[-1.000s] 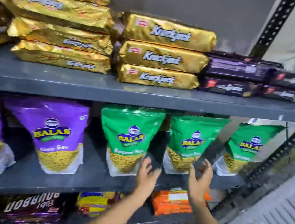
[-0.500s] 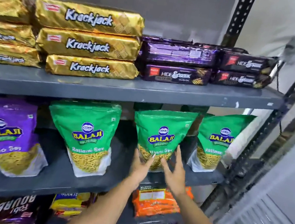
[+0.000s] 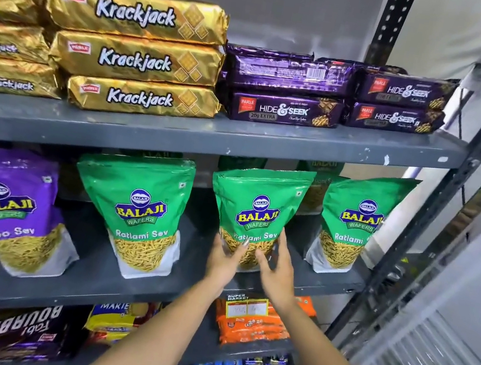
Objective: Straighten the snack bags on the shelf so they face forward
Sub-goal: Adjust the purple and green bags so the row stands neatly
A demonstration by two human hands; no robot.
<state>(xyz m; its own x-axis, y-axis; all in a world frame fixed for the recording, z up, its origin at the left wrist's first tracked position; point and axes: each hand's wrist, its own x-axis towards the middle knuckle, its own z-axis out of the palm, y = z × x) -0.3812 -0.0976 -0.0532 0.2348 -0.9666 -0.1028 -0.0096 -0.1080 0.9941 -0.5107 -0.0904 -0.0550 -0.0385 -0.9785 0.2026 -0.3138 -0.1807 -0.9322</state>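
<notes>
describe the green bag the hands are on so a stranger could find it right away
Find the grey metal middle shelf, below the gold Krackjack packs. Three green Balaji Ratlami Sev pouches stand in front; it is the middle green pouch, the only one with both hands at its base.

"Parle Krackjack" on gold packs [image 3: 139, 16]. "Parle Hide & Seek", "20g extra" on dark purple packs [image 3: 283, 111]. "Balaji Wafers Ratlami Sev" on green bags [image 3: 256, 213]. "Balaji Wafers Aloo Sev" on purple bag [image 3: 6, 206]. "Super Market" on orange pack [image 3: 251, 321]. "Marie" on yellow pack [image 3: 114, 317]. "Fab! Bourbon", upside down, on brown pack [image 3: 13, 332].
</notes>
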